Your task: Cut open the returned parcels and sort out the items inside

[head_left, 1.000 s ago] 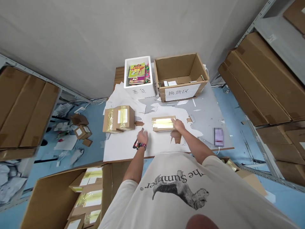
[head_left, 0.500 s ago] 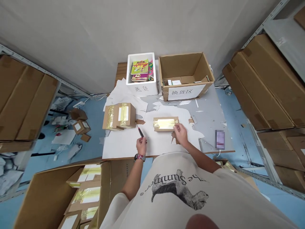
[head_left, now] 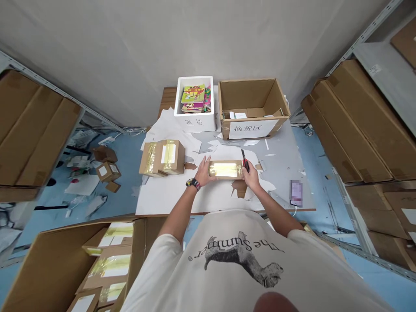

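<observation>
A small taped cardboard box (head_left: 225, 170) with a white label lies on the white-covered table (head_left: 169, 195). My left hand (head_left: 204, 172) rests against the box's left end, its fingers apart and pointing away from me. At the right end, my right hand (head_left: 251, 175) is closed on a red and black utility knife (head_left: 245, 161), whose tip points away from me, and touches the box. Two taller taped boxes (head_left: 168, 157) stand side by side to the left.
A white foam box (head_left: 197, 123) with booklets and an open carton (head_left: 253, 129) stand at the table's back. A phone (head_left: 296, 193) lies at the right. An open carton of parcels (head_left: 42, 260) is at lower left. Shelves with cartons (head_left: 367, 125) flank the table.
The utility knife has passed from my left hand to my right. My left hand has moved up to the box's left end and opened against it.
</observation>
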Demonstrator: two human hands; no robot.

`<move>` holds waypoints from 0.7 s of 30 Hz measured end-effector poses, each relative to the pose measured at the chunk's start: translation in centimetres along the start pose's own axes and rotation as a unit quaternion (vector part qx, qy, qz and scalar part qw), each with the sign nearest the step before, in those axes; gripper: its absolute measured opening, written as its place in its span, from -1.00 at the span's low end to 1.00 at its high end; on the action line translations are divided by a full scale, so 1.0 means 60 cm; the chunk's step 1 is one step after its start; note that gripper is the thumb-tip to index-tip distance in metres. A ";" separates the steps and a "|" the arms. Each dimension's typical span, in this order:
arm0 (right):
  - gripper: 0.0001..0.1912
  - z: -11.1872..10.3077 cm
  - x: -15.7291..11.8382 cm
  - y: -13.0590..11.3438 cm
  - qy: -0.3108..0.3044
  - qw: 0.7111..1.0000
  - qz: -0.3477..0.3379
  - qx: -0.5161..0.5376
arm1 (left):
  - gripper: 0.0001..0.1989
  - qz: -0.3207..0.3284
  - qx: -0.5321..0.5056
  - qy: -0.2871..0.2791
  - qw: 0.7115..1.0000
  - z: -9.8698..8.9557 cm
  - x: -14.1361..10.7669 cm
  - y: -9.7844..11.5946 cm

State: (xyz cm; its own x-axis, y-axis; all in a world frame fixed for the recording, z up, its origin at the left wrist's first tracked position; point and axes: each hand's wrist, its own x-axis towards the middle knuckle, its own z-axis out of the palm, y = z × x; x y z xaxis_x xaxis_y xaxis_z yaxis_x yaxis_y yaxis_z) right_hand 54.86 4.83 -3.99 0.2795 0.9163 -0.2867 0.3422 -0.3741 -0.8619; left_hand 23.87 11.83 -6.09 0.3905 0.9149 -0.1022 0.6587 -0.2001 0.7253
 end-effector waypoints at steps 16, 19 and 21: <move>-0.57 -0.001 0.052 -0.039 -0.067 0.958 0.044 -0.274 | 0.21 -0.129 -0.016 -0.049 0.990 0.022 -0.020 0.002; -0.45 -0.012 0.041 -0.067 -0.040 0.938 -0.077 -0.336 | 0.25 -0.148 -0.040 -0.063 0.986 0.025 -0.021 -0.004; -0.42 -0.014 0.021 -0.088 -0.109 0.909 -0.163 -0.367 | 0.26 -0.151 -0.064 -0.060 0.985 0.028 -0.024 -0.009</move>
State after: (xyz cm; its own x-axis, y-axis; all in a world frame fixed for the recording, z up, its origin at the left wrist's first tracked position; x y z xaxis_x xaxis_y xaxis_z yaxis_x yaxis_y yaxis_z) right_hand 54.18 7.85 0.59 -0.1014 0.9720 -0.2120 0.9036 0.0008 -0.4284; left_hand 24.02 10.05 -7.47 0.2674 0.8768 -0.3997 0.6735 0.1266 0.7283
